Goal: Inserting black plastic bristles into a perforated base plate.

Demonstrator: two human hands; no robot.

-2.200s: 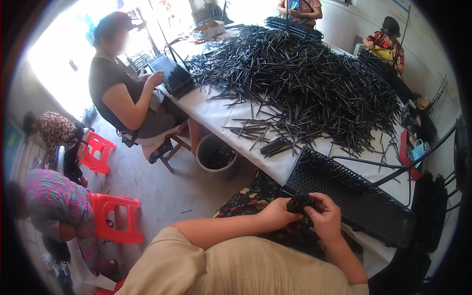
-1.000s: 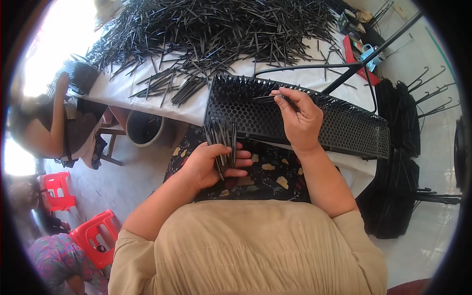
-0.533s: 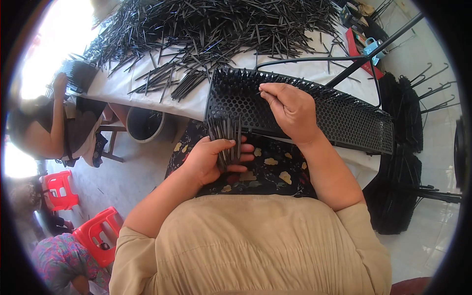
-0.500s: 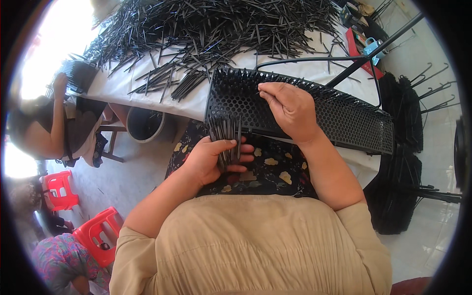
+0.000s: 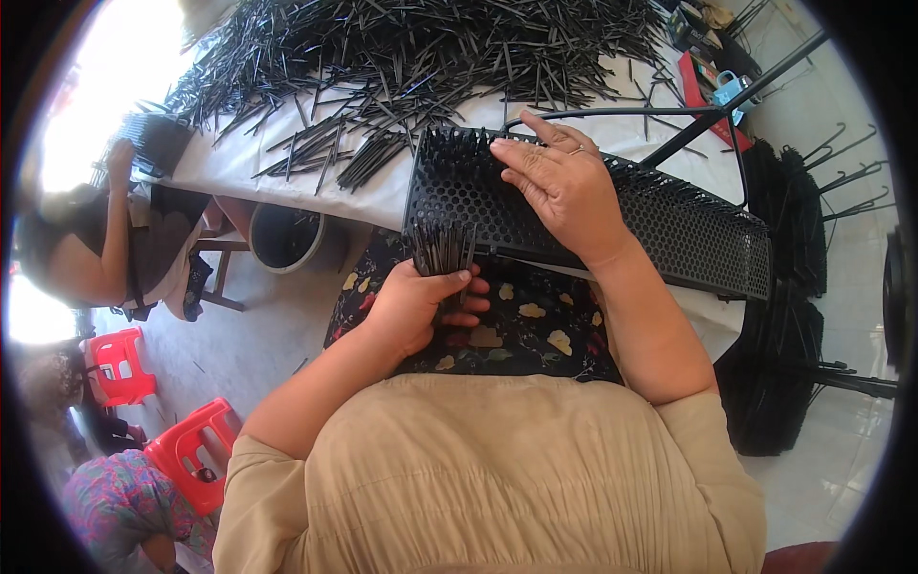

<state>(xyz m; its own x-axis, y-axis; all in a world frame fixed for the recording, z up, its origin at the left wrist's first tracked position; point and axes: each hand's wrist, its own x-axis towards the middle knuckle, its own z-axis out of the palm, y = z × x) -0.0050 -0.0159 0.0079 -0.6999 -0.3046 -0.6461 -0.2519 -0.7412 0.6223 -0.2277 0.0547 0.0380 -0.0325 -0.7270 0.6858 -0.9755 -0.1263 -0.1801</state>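
A bundle of thin black strips (image 5: 445, 251) stands upright in my left hand (image 5: 411, 301), thumb laid across it, just below the near left corner of a long black perforated tray (image 5: 669, 230). The tray is full of round holes, and a row of black strips (image 5: 459, 148) sticks up along its far side. Over the tray's left half is my right hand (image 5: 566, 182), fingers stretched out and somewhat apart, the fingertips by the upright strips. I see nothing held in it. Whether the fingertips touch the strips I cannot tell.
A big heap of loose black strips (image 5: 421, 48) covers the far table. A black metal frame (image 5: 688, 139) rises behind the tray. Another person (image 5: 91, 230) sits at the left near a dark bucket (image 5: 287, 239). Red stools (image 5: 196, 450) stand lower left; black hooked racks (image 5: 784, 364) are at right.
My right hand has gone from a closed pinch to stretched fingers, shifting slightly up over the tray. My left hand still holds the bundle, nearly in place.
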